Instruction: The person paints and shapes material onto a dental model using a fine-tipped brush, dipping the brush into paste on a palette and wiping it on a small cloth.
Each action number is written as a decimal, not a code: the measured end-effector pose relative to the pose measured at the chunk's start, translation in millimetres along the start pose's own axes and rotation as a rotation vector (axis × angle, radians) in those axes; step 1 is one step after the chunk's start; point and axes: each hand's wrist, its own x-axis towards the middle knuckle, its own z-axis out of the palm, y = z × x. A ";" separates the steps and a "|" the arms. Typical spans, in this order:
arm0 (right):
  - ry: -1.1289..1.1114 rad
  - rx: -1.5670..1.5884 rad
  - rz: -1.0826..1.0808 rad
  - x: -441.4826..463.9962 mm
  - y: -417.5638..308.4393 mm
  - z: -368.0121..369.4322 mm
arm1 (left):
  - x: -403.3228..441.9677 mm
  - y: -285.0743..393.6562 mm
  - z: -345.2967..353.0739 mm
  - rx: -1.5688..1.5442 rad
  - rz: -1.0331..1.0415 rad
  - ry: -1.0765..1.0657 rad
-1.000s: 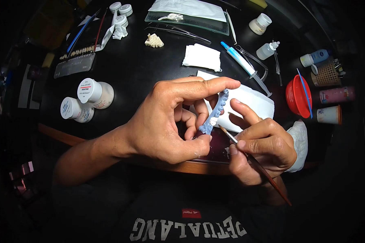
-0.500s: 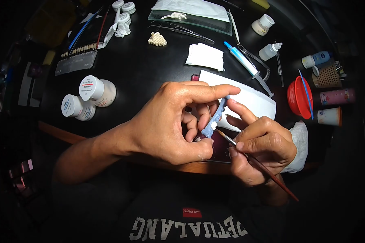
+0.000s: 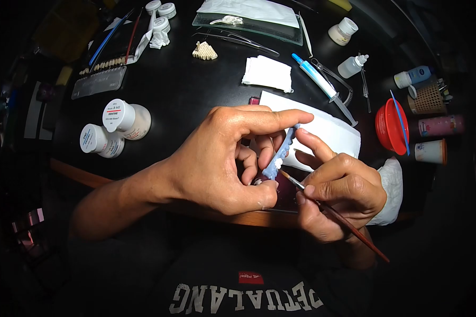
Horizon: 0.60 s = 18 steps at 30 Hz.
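Between the thumb and index finger of my left hand (image 3: pixel 206 158) I pinch the blue ridged piece (image 3: pixel 286 149) by its ends. My right hand (image 3: pixel 349 185) pinches the brush (image 3: pixel 344 219), its tip beside the white patch (image 3: pixel 278 164), at about five o'clock from it; contact I cannot tell. I judge this to be fine brushwork on that patch; another stroke calls for a light tip and a still piece. Outward from the piece, the syringe (image 3: pixel 318 79) lies at one o'clock, the red bowl (image 3: pixel 387 129) past two, and the white-lidded jars (image 3: pixel 116 117) past nine.

Vs 1 s ago: we're holding the blue strip (image 3: pixel 285 150) more edge-on, our right hand's (image 3: pixel 338 190) index fingertip sitting closer to its upper end.
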 end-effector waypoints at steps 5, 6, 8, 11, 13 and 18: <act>0.087 0.032 0.008 1.4 0.7 5.5 | -0.2 0.0 0.2 -0.010 -0.008 0.000; 0.088 0.032 0.007 1.3 0.7 5.7 | -0.2 0.3 0.1 -0.005 -0.006 -0.002; 0.091 0.034 0.006 1.1 0.7 5.7 | -0.2 0.2 0.1 -0.001 -0.005 -0.003; 0.095 0.037 0.004 1.4 0.8 5.4 | -0.3 -0.2 0.3 -0.001 -0.004 0.001; 0.083 0.031 -0.002 1.1 1.0 4.9 | -0.3 -0.5 0.2 0.001 0.004 0.002; 0.010 0.019 -0.024 -0.5 2.9 -0.1 | 0.0 -1.1 -0.2 0.002 0.019 -0.005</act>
